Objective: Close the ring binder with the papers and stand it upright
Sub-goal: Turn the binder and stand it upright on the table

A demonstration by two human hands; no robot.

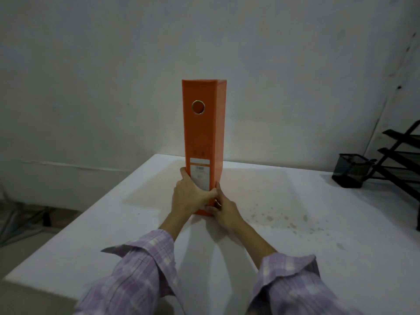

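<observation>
Blk mesh pen cup (348,171) beside blk tiered rack (402,164), far-right on white table (295,223).

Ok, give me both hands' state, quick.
Left hand: closed around the orange binder near its base.
Right hand: fingers pressed against the binder's lower right edge.

The binder (203,133) looks smooth and a bit shiny, with a metal ring (198,107) above the grip. The table (295,212) under it is matt white with rough specks, and the sleeves (141,269) are soft checked cloth.

Pretty dim and murky overall, with the white table (295,201) catching most of the light, soft shadows falling off both forearms toward the camera, wide-angle bending at the edges, and the plaid sleeves (141,269) blurry up close.
</observation>
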